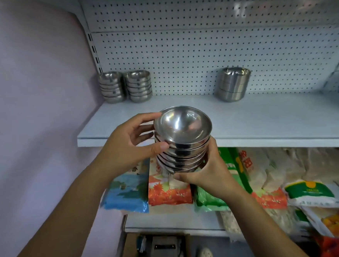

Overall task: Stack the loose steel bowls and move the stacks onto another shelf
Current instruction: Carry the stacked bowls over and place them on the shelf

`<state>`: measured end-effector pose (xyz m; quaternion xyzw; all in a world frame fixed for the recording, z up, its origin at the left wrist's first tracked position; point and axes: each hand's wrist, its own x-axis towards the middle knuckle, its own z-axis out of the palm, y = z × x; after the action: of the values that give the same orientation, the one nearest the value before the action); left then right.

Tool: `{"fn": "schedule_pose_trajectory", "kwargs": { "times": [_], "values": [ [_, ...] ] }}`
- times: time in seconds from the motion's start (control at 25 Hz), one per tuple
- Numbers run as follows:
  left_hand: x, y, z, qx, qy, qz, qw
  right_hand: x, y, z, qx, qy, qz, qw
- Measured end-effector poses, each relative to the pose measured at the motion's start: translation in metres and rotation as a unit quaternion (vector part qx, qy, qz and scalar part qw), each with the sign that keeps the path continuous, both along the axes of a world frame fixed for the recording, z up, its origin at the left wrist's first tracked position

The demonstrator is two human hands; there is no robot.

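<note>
You hold a stack of steel bowls [181, 145] in the air at the shelf [260, 121] lip, left hand [130, 143] clamped on its side, right hand [206, 171] cupped beneath. Two stacks [125, 86] already stand back left, and a taller one [231, 84], perhaps different ware, right. Open board lies between them.

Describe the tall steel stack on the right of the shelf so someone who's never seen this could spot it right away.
Find the white shelf under the pegboard wall. Two stacks of shallow bowls sit at its back left corner; the tall stack stands alone, well to their right, against the pegboard. Unlike those bowl stacks, its sides are straight and smooth, like a cylinder.
</note>
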<state>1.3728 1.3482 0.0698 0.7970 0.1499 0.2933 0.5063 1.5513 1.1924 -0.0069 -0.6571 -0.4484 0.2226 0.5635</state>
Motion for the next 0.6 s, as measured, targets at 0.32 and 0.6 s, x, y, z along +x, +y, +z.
{"fn": "schedule_pose_trajectory", "kwargs": {
  "times": [0.32, 0.6],
  "values": [
    [0.116, 0.09, 0.003, 0.119, 0.009, 0.14, 0.983, 0.14, 0.128, -0.013, 0.001, 0.004, 0.054, 0.999],
    [0.189, 0.16, -0.017, 0.241, 0.072, 0.196, 0.948, 0.222, 0.224, -0.03, -0.011, -0.002, 0.091, 0.996]
  ]
}}
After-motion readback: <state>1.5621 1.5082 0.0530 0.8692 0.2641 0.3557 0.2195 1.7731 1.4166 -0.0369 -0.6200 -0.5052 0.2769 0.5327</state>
